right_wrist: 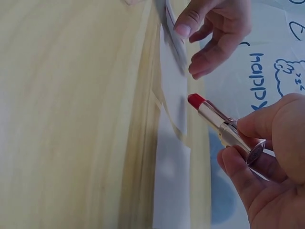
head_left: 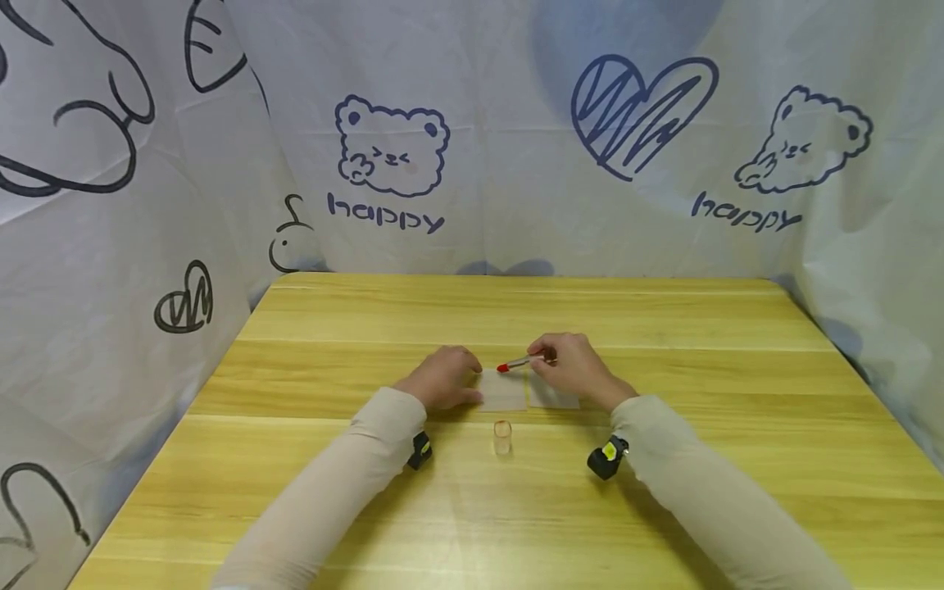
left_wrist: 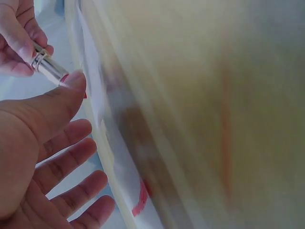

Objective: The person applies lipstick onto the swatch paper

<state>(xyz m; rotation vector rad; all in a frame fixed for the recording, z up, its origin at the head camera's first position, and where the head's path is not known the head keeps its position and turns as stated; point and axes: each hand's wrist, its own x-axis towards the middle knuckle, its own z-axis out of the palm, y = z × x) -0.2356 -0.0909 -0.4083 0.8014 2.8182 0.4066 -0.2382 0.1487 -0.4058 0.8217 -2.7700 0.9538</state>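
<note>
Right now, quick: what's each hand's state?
Left hand: open, holding nothing.
Right hand: closed, holding the uncapped red lipstick.

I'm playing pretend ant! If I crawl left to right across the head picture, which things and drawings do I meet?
Small heart drawing → left hand → lipstick → right hand → rightmost bear drawing.

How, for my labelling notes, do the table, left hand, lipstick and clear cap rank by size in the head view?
1. Table
2. Left hand
3. Lipstick and clear cap, unranked: the lipstick looks longer but slimmer, partly covered.
</note>
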